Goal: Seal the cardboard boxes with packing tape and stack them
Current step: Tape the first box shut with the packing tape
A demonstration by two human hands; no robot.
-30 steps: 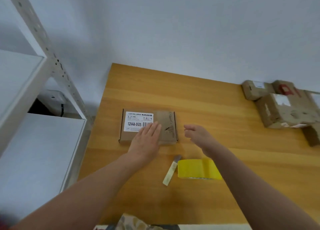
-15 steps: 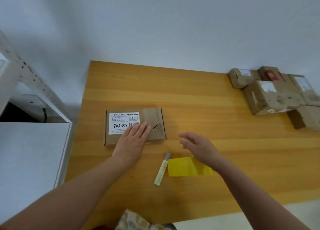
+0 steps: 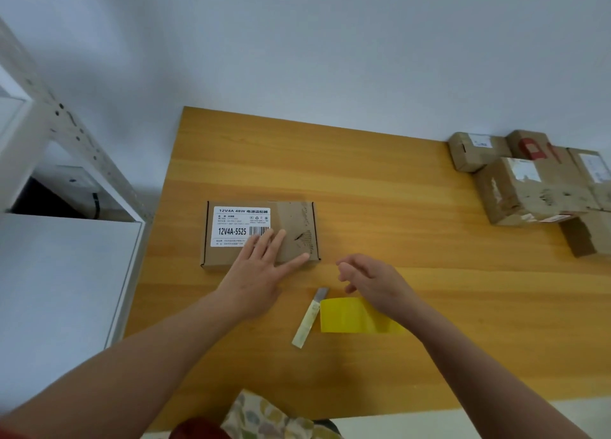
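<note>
Wooden table point(image 3: 380, 180): orange-yellow, set against a pale wall.
White shelving point(image 3: 66, 273): at the table's left edge.
Pile of cardboard boxes point(image 3: 535, 194): far right of the table, crowded together, some stacked.
Flat cardboard box point(image 3: 297, 220): closed, left of centre on the table, white label point(image 3: 241, 227) on its lid.
Left hand point(image 3: 261, 266): palm down, fingers point(image 3: 277, 240) straight and spread, resting on the lid's near right part.
Right hand point(image 3: 373, 283): just right of the flat cardboard box, apart from it, fingers loosely curled, holding nothing; contact with the table not discernible.
Yellow tape roll point(image 3: 347, 316): near the front edge, partly behind the right wrist.
Utility knife point(image 3: 309, 319): just beside the roll's left side.
</note>
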